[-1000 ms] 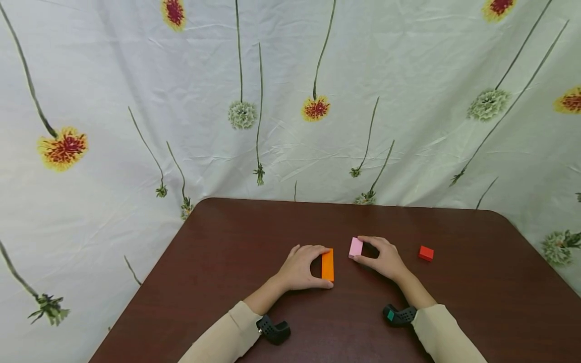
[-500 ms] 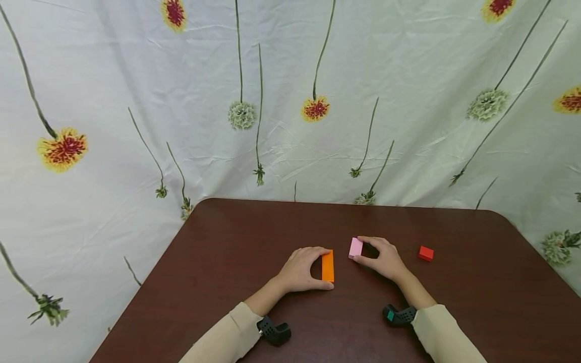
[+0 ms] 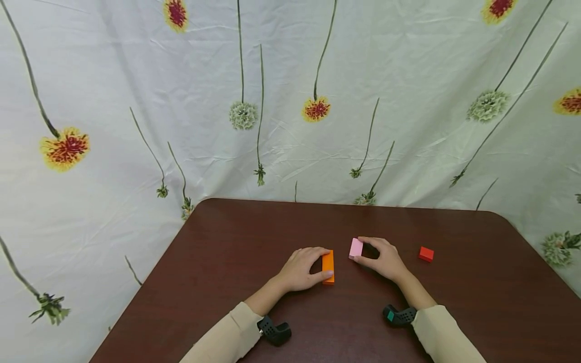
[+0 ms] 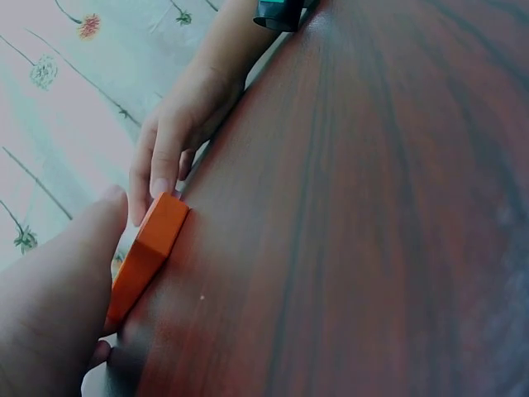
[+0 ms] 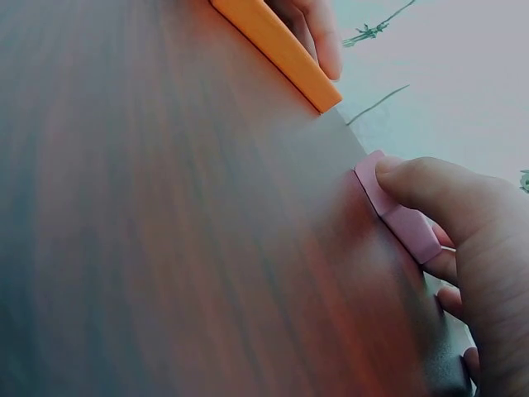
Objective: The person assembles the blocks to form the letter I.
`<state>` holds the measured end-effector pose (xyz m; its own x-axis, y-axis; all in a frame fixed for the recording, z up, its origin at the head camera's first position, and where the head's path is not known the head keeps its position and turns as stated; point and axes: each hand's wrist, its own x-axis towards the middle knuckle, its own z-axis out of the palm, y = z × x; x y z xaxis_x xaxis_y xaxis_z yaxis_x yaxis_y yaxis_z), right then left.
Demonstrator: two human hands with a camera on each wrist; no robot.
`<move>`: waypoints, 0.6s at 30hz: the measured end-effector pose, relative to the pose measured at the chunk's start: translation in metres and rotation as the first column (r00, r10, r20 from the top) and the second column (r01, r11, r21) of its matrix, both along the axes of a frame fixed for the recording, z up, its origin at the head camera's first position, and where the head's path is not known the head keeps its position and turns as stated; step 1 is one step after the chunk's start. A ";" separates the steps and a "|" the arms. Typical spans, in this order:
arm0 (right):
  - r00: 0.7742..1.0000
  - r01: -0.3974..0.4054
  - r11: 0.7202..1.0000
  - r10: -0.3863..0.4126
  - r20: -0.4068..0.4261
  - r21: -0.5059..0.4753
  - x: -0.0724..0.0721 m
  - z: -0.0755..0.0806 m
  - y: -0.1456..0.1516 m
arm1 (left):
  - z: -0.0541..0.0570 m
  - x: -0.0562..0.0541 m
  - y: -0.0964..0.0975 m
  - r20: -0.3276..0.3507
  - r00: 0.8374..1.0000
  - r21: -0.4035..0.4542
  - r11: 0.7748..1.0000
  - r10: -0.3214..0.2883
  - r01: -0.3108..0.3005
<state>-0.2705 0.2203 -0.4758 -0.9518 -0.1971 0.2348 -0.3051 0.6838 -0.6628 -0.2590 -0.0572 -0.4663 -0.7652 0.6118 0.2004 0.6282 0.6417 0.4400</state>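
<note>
A long orange block [image 3: 328,262] lies flat on the dark wooden table. The fingers of my left hand [image 3: 301,269] stay at its far end, while the thumb lies over its top in the head view. In the left wrist view, that thumb is raised off the near end of the orange block [image 4: 153,248], which is bare. To the right, my right hand [image 3: 382,258] pinches a shorter pink block [image 3: 356,248] between thumb and fingers at its two ends. The pink block [image 5: 405,223] rests on the tabletop, apart from the orange one.
A small red block [image 3: 426,253] lies on the table [image 3: 254,227], right of my right hand. Behind the table's far edge hangs a pale cloth [image 3: 286,146] printed with flowers. Dark bands [image 3: 274,331] sit at both wrists.
My left thumb has come off the near end of the orange block and shifted up over its top. My right hand and the pink and red blocks keep their places.
</note>
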 end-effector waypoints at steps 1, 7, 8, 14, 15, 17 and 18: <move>1.000 -0.001 1.000 0.001 -0.001 0.002 0.000 0.000 0.000 | 0.000 0.000 0.000 0.004 1.000 0.001 1.000 0.001 -0.001; 1.000 0.001 1.000 0.000 -0.006 0.009 0.000 0.000 0.001 | 0.000 0.000 -0.001 0.013 1.000 -0.006 1.000 0.007 -0.006; 1.000 0.001 1.000 -0.001 -0.005 0.008 0.000 0.000 0.001 | 0.000 0.000 -0.001 0.014 1.000 -0.007 1.000 0.006 -0.006; 1.000 -0.002 1.000 0.002 -0.011 -0.009 0.000 0.000 0.000 | -0.002 -0.002 -0.001 0.013 1.000 -0.011 1.000 0.006 -0.005; 1.000 -0.001 1.000 0.001 -0.010 -0.008 0.000 0.000 0.000 | -0.002 -0.002 -0.001 0.013 1.000 -0.011 1.000 0.005 -0.005; 1.000 0.002 1.000 -0.002 -0.010 -0.006 0.000 0.000 0.001 | -0.002 -0.002 -0.001 0.012 1.000 -0.010 1.000 0.003 -0.003; 1.000 0.005 1.000 -0.005 -0.008 -0.004 0.000 0.000 0.001 | -0.002 -0.001 -0.001 0.011 1.000 -0.010 1.000 0.002 -0.002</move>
